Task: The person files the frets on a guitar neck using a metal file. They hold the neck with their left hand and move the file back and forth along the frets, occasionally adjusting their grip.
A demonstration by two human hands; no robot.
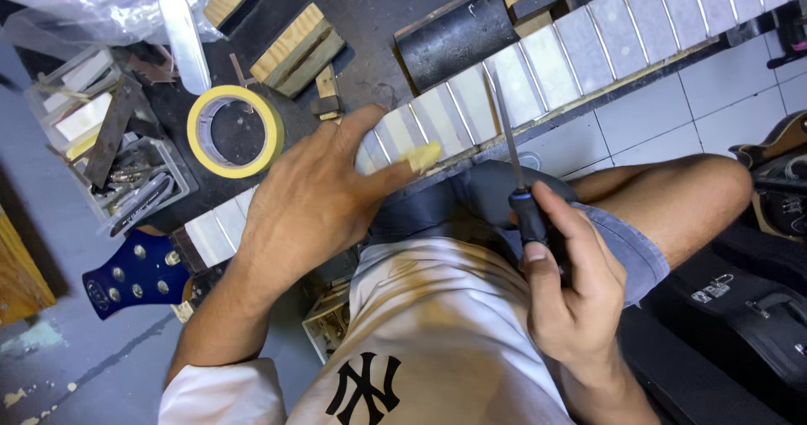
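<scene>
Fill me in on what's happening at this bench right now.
A seated person has a guitar neck lying across their lap. The left hand presses flat on the fretboard, fingers over a small yellowish piece. The right hand grips a slim file by its dark handle, blade angled up across the frets. A roll of yellow tape sits beside the left hand.

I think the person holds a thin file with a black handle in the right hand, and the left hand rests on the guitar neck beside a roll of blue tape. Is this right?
Not quite: the roll of tape is yellow, not blue, as the head view shows. The rest holds: the right hand grips a thin file by its black handle, and the left hand rests on the guitar neck beside the tape.
</scene>
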